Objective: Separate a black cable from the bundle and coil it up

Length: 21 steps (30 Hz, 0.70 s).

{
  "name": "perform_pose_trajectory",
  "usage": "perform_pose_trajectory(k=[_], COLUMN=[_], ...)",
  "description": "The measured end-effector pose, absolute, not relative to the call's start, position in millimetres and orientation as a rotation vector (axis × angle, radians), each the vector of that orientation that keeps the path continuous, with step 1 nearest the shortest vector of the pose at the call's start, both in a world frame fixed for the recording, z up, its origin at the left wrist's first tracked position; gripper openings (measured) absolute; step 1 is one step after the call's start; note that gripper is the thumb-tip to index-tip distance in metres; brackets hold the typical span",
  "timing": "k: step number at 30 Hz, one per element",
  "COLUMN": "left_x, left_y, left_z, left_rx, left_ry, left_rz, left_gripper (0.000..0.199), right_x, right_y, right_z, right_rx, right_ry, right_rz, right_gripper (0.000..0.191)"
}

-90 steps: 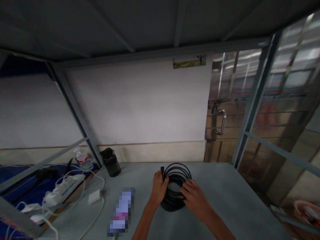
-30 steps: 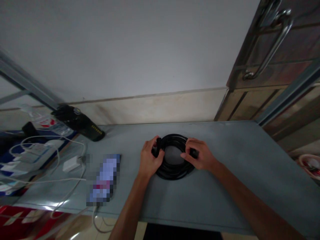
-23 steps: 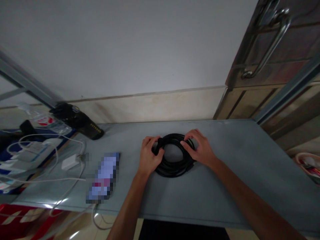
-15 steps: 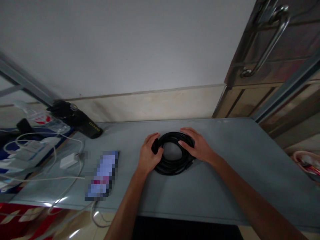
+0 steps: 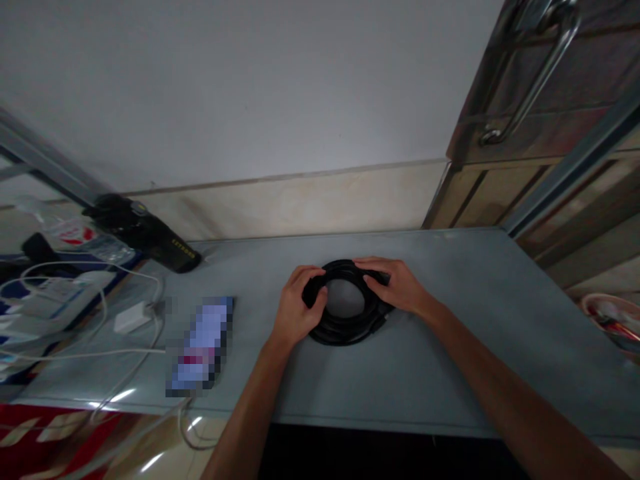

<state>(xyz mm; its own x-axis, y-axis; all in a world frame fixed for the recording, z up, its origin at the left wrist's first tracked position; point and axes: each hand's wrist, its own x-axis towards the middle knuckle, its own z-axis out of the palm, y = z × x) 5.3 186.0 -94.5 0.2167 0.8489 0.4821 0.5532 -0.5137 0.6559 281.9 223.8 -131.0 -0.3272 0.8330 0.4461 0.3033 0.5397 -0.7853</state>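
Observation:
A black cable [image 5: 345, 331] wound into a round coil lies on the grey table [image 5: 430, 380], near its middle. My left hand [image 5: 299, 303] grips the coil's left side, thumb on the inner edge and fingers around the outside. On the upper right side, my right hand [image 5: 395, 285] holds the coil, with its thumb on top and fingers along the far edge. A connector end of the cable shows just below my right hand. The parts of the cable beneath both hands are hidden.
Left of my hands lies a phone [image 5: 203, 347], its screen pixelated. Behind it a black bottle [image 5: 150, 237] lies tilted, near a clear plastic bottle [image 5: 75, 230]. White cords and a white charger [image 5: 133, 319] spread across the left side. A wall [image 5: 300, 207] borders the back.
My right hand has closed a little more over the coil's upper right, and the loops there sit closer together. The view has shifted slightly. My left hand keeps its hold.

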Motion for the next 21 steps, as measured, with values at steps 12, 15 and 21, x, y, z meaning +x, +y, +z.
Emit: perform_pose_trajectory(k=[12, 15, 21], left_x=[15, 14, 4], left_y=[196, 215, 257], left_z=[-100, -98, -97], left_rx=[1.814, 1.645, 1.477], left_ry=[1.307, 1.234, 1.172], left_rz=[1.257, 1.257, 1.426], left_gripper=[0.025, 0.034, 0.040], right_x=[285, 290, 303], right_y=[223, 227, 236], right_z=[-120, -120, -129], right_rx=[-1.093, -1.126, -1.132], right_ry=[-1.638, -1.467, -1.162], right_rz=[0.698, 0.658, 0.591], right_gripper=[0.036, 0.051, 0.063])
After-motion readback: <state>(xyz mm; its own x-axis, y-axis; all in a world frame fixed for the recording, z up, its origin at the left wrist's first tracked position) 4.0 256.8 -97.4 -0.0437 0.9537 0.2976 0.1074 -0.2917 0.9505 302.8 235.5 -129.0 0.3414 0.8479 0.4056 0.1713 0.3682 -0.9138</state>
